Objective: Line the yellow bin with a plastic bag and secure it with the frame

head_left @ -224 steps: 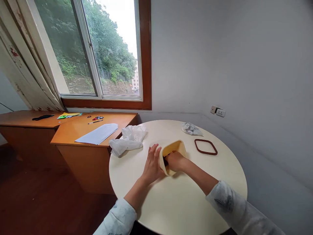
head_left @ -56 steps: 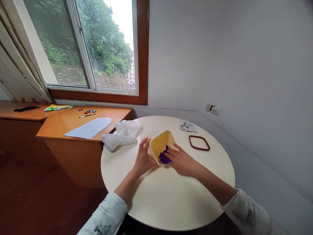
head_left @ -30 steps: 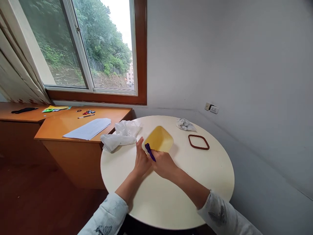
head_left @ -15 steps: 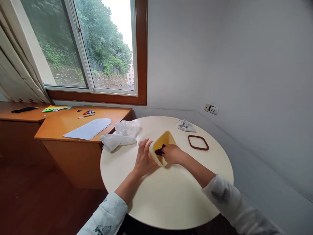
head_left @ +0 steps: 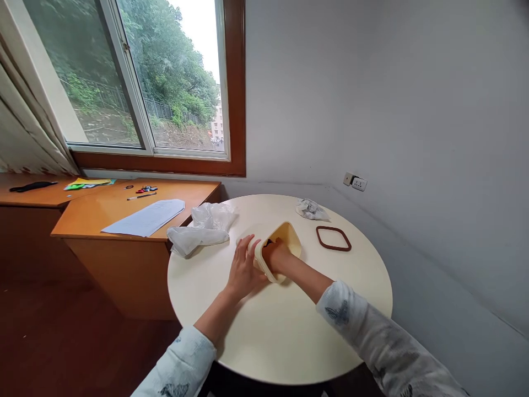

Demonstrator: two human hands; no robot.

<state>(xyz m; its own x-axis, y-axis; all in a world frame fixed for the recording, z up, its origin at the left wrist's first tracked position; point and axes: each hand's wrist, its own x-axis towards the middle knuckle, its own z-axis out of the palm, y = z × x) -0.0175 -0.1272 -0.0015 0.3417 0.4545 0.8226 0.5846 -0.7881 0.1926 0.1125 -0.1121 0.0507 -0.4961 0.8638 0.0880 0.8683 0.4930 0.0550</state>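
Note:
A pale yellow plastic container point(head_left: 292, 237) is tilted on the round table, its mouth turned toward me. My left hand point(head_left: 243, 269) grips it at the left side by the rim, thumb hidden behind the wall. Deep inside the container is my right hand point(head_left: 279, 258), its fingers mostly hidden. A bit of dark purple cloth point(head_left: 268, 242) shows at those fingers, pressed against the inner wall. To the right, a brown rectangular ring point(head_left: 334, 249), like a lid frame or seal, lies flat.
The round cream table point(head_left: 297, 331) carries a clear plastic bag point(head_left: 202, 229) at its left and a crumpled bag point(head_left: 312, 210) at the back. An orange wooden desk point(head_left: 82, 215) with paper sheets point(head_left: 144, 218) adjoins it on the left. A wall socket point(head_left: 359, 183) is behind.
My right hand has pushed deeper into the container with the dark purple cloth, which is now mostly hidden. My left hand keeps its hold, and the view has shifted slightly.

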